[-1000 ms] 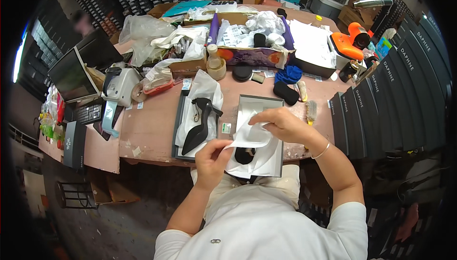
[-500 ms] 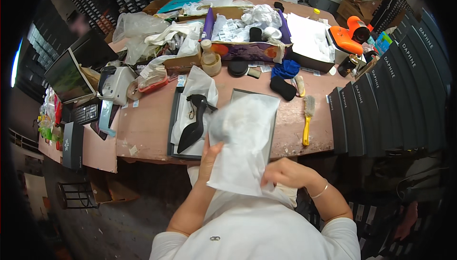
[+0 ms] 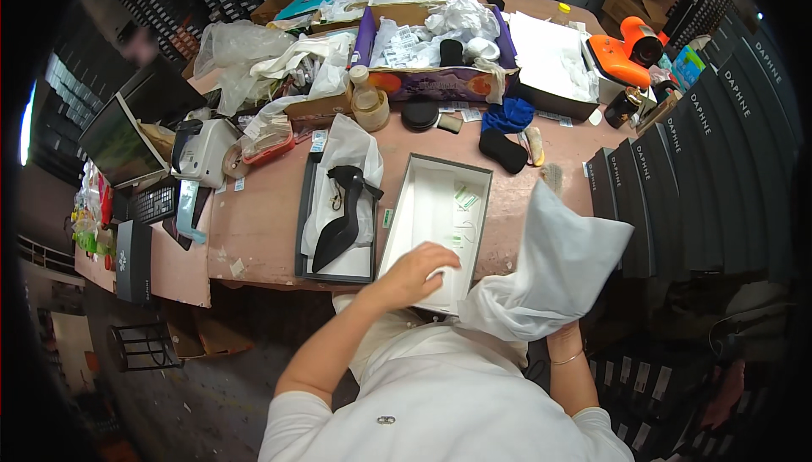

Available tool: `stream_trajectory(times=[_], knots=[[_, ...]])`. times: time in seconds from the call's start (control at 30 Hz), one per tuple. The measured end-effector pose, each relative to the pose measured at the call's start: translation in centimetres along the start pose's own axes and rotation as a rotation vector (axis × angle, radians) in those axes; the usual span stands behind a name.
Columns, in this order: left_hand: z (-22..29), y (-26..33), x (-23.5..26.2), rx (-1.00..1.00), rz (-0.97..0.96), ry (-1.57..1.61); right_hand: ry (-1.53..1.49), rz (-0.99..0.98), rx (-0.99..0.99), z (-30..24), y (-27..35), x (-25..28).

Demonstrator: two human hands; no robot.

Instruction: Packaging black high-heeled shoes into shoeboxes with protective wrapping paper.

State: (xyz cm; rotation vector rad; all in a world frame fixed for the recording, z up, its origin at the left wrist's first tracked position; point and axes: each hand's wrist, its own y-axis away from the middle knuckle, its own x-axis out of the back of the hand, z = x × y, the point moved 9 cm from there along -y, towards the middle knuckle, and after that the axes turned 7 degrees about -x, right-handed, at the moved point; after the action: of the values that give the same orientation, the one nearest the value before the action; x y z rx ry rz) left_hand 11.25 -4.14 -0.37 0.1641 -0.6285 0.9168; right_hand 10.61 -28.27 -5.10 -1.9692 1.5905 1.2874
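Observation:
A thin white wrapping sheet is bunched at its lower end and spreads upward at the table's front right. My right hand is closed on the bunched part, its fingers mostly hidden behind the sheet. My left hand is over the near end of an open shoebox part with a white inside, its fingers apart and nothing in them. Green-and-white stickers lie inside that part. To its left, a black high-heeled shoe lies on white tissue paper in a dark shoebox.
Stacked dark shoeboxes line the right side. The brush is partly covered by the sheet. Behind are a black sponge, a blue cloth, a glue jar and a carton of crumpled paper. A label printer stands left.
The white sheet has moved from over the middle shoebox part to the right, uncovering its inside. My left hand has let go of the sheet; my right hand now holds it.

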Motion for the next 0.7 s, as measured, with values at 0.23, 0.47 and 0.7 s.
stream_trajectory(times=[0.23, 0.47, 0.7], knots=[[-7.6, -2.8, -5.4, -0.177, -0.464, -0.92, -0.084, 0.009, 0.178, -4.2, 0.7, -0.9], [-3.3, 1.0, 15.6, 0.064, 1.054, 0.308, 0.244, -0.085, 0.0, 0.9, -4.1, -7.9], [2.4, 5.2, 15.5, -0.162, 0.986, -0.335, 2.079, -0.367, -0.106, 18.2, -10.4, -8.8]])
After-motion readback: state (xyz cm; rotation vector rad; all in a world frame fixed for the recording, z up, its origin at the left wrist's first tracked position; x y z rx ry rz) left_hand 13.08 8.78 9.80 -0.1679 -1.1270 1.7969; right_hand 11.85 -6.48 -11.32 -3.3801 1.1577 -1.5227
